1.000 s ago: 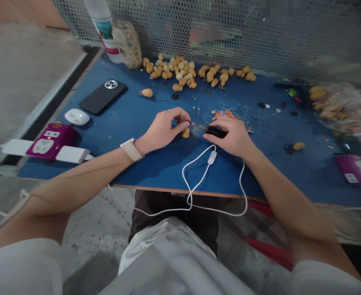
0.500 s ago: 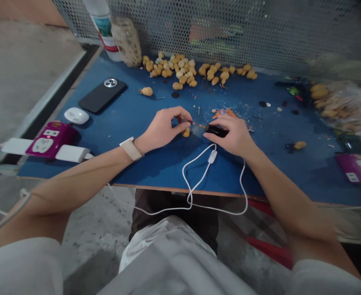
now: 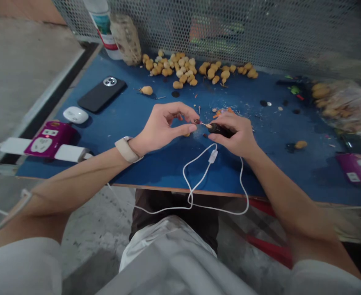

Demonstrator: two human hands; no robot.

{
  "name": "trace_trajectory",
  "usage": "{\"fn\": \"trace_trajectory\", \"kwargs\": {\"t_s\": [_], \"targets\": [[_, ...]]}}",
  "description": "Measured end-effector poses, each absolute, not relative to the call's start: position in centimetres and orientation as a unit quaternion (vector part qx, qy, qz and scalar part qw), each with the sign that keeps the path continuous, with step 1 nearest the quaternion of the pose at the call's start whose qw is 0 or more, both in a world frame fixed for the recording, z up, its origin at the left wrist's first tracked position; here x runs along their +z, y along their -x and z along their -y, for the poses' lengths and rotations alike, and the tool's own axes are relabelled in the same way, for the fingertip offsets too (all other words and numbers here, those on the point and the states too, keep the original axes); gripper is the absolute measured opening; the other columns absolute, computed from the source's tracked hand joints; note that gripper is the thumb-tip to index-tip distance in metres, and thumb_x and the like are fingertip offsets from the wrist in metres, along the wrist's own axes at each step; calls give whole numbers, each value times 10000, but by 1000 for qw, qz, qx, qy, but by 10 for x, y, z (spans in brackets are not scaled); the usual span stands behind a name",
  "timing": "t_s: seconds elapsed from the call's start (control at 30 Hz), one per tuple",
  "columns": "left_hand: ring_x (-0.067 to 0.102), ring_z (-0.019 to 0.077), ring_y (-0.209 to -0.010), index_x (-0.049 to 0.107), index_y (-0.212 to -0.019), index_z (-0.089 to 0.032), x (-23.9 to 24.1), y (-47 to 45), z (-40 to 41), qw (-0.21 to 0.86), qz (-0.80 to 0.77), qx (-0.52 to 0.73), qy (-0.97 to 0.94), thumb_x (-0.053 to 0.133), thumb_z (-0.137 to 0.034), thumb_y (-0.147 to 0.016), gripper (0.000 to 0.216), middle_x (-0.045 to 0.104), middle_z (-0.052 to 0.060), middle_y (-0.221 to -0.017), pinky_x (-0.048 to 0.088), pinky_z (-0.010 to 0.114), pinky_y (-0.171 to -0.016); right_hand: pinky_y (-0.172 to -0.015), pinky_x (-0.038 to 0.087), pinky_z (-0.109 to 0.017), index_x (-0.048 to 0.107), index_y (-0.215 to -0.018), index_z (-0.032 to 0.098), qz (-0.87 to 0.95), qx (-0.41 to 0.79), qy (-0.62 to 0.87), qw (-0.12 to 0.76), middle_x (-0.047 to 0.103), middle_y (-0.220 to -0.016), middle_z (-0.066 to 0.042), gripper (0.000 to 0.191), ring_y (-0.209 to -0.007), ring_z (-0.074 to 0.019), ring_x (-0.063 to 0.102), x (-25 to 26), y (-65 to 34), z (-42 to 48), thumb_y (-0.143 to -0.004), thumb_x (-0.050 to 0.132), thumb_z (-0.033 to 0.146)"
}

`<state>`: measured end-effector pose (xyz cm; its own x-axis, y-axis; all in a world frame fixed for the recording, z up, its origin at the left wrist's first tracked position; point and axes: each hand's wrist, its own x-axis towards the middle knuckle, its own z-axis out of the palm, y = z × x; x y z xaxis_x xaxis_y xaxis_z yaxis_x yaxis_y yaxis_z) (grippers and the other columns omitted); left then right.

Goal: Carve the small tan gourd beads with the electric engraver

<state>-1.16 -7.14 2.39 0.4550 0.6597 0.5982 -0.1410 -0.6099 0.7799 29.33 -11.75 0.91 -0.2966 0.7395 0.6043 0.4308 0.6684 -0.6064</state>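
My right hand (image 3: 237, 133) is wrapped round a small black corded tool (image 3: 221, 130) whose thin tip (image 3: 205, 124) points left. A white cable with an inline switch (image 3: 213, 155) runs from it over the table's front edge. My left hand (image 3: 165, 125), with a pale wristband, pinches a tiny dark-and-red piece (image 3: 197, 121) at the tool's tip. A small tan gourd-shaped piece (image 3: 186, 134) lies on the blue table (image 3: 156, 159) under the left fingers, mostly hidden.
A heap of tan gourd pieces (image 3: 183, 69) lies at the back by a mesh fence, with a bottle (image 3: 103, 24) and a jar (image 3: 125, 37). A black phone (image 3: 102, 94), white case (image 3: 75, 115) and magenta power strip (image 3: 46, 139) sit left. A clear bag (image 3: 343, 104) lies right.
My left hand has lifted off the tan piece and its fingers have spread a little; it now pinches a tiny piece at the tool's tip. The right hand rose slightly with the tool.
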Motion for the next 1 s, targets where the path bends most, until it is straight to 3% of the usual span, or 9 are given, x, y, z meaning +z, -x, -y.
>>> {"fn": "trace_trajectory", "kwargs": {"t_s": [0.27, 0.43, 0.7, 0.87, 1.0], "targets": [[879, 234, -947, 937, -1120, -296, 31, 9, 87, 325, -154, 524, -772, 952, -901, -1081, 606, 924, 83, -1069, 749, 440, -897, -839, 673, -469, 1004, -1137, 329, 794, 182, 352, 460, 892, -983, -52, 480, -854, -280, 796, 3, -291, 111, -1014, 1029, 791], [888, 231, -962, 931, -1181, -314, 34, 10, 91, 269, -130, 536, -789, 918, -790, -1173, 476, 921, 62, -1106, 769, 456, -906, -898, 690, -484, 978, -1101, 325, 785, 208, 372, 450, 864, -947, -51, 580, -875, -285, 797, 0, -289, 111, -947, 1061, 878], [908, 248, -1002, 938, -1183, -324, 40, 13, 96, 238, -136, 522, -808, 881, -766, -1211, 447, 928, 53, -1099, 803, 496, -957, -906, 697, -480, 980, -1106, 338, 782, 218, 376, 447, 850, -953, -34, 544, -895, -279, 798, -2, -291, 110, -922, 1097, 836], [910, 240, -1001, 928, -1189, -316, 35, 12, 95, 230, -142, 530, -804, 883, -743, -1219, 431, 921, 51, -1091, 800, 467, -949, -870, 669, -465, 1002, -1186, 361, 785, 217, 346, 466, 851, -972, -29, 448, -865, -266, 779, -2, -291, 111, -964, 1114, 734], [920, 234, -1002, 924, -1226, -296, 32, 12, 94, 219, -132, 531, -808, 914, -703, -1212, 407, 911, 49, -1102, 793, 439, -954, -883, 674, -482, 1007, -1186, 367, 788, 212, 347, 462, 840, -958, -25, 458, -865, -272, 776, 0, -291, 111, -957, 1115, 750]]}}
